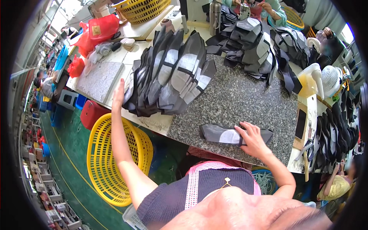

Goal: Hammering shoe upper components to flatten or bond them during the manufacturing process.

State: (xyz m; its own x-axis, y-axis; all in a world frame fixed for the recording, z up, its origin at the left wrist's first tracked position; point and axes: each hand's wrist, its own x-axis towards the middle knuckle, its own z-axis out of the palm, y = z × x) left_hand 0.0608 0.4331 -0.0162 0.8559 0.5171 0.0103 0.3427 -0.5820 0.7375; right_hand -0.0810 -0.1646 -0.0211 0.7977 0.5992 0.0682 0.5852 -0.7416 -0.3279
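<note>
My left hand [119, 95] lies flat against the left end of a long fanned stack of black and grey fabric pieces [172, 73] on the table. My right hand [251, 137] presses down, fingers spread, on a single dark piece with a pale grey patch [224, 135] lying near the front edge of the speckled stone slab [245, 96]. A second heap of the same dark pieces [253, 46] sits further back on the table.
A yellow plastic basket [107, 161] stands on the green floor at my left, beside a red stool [90, 113]. A squeeze bottle [308, 80], a small white fan [331, 78] and a dark phone [300, 123] sit at the right. Another person [268, 9] works opposite.
</note>
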